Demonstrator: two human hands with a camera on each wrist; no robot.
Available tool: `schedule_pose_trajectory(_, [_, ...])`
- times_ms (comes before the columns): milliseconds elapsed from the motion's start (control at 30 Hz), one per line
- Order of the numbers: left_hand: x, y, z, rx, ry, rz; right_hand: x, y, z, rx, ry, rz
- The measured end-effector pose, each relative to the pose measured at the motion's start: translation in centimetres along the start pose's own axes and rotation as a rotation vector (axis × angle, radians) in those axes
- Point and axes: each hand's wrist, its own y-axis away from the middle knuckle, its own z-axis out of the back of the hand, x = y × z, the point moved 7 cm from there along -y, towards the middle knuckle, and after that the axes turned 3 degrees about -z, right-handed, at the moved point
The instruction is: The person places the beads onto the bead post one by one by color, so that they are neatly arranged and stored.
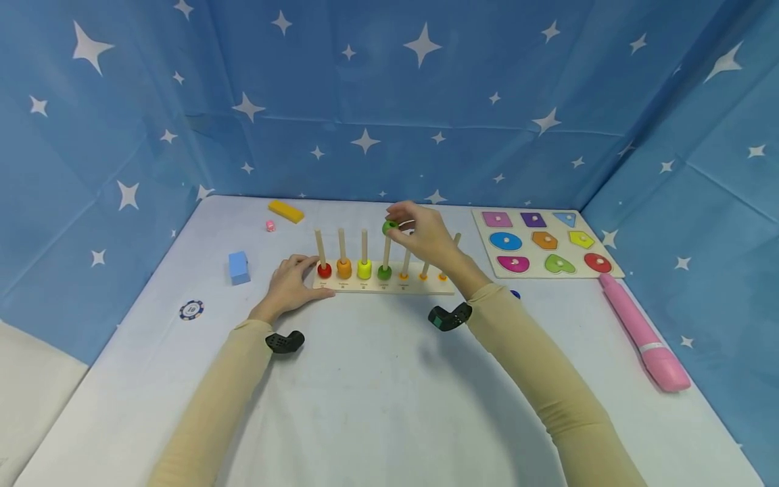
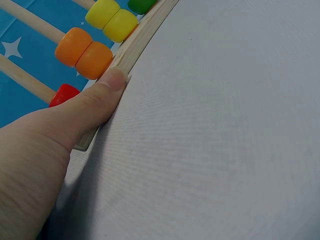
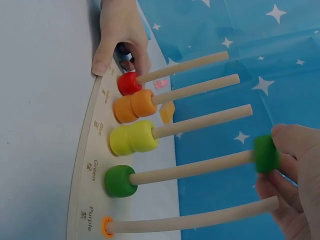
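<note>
A wooden peg board with several upright pegs stands on the table. One red bead sits on the leftmost peg, then two orange beads, two yellow beads and one green bead on the pegs after it. My left hand grips the board's left end, thumb along the front edge. My right hand pinches a second green bead at the top of the green peg; in the right wrist view the peg's tip meets this bead.
Back right lies a shape puzzle board, with a pink wand-like object in front of it. Leftward are a yellow block, a small pink piece, a blue block and a poker chip. A blue bit shows beside the right sleeve.
</note>
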Motion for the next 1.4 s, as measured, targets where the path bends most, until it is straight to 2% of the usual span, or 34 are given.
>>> schedule_pose_trajectory(200, [-0.6,-0.2,0.2,-0.005,0.000,-0.013,-0.1,0.1,0.5,-0.024,0.009,-0.001])
schedule_pose_trajectory(433, [-0.3,-0.2,0.1,0.000,0.001,-0.008,-0.6,0.9,1.8,-0.081,-0.036,-0.016])
schedule_pose_trajectory(600, [-0.1,-0.2,0.1,-0.003,0.008,-0.007,-2.1,2.8,4.6,-0.210,-0.080,-0.029])
schedule_pose_trajectory(767, [0.0,-0.3,0.2,-0.007,-0.006,-0.006,-3.9,6.0,8.0,-0.356,-0.129,-0.062])
schedule_pose_trajectory(833, [0.1,-0.3,0.3,-0.008,-0.012,-0.003,-4.1,7.3,9.0,-0.383,-0.139,-0.089])
schedule_pose_trajectory(967, [0.3,-0.2,0.4,-0.010,-0.012,-0.007,-4.3,10.1,10.1,-0.365,-0.078,-0.188])
schedule_pose_trajectory(1167, [0.4,0.0,0.2,-0.003,0.001,-0.007,-7.1,13.9,10.5,-0.281,-0.017,-0.295])
schedule_pose_trajectory(1400, [0.0,0.0,-0.1,0.006,0.012,-0.001,-12.7,18.6,10.8,-0.207,0.048,-0.377])
